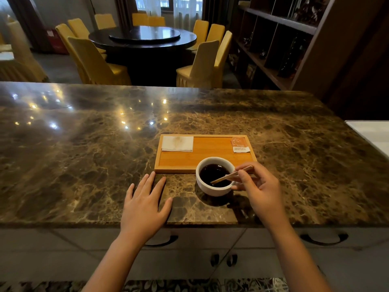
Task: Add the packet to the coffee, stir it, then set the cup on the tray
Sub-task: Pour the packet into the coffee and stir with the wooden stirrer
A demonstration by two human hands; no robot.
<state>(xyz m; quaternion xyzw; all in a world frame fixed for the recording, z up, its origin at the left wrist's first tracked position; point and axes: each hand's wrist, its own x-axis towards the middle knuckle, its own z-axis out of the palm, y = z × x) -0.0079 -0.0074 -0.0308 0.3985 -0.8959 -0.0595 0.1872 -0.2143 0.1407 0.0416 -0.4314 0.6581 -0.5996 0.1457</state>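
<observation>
A white cup (212, 189) of dark coffee stands on the marble counter, just in front of the wooden tray (210, 154). My right hand (262, 191) pinches a wooden stir stick (228, 176) whose lower end dips into the coffee. An orange and white packet (240, 145) lies on the tray's far right corner. My left hand (145, 204) rests flat on the counter, fingers spread, left of the cup and touching nothing else.
A folded white napkin (177, 143) with a brown stain lies on the tray's far left corner. The counter's front edge (189, 224) runs just below my hands. A round dining table with yellow chairs (145, 36) stands beyond. Dark shelving (280, 39) rises at right.
</observation>
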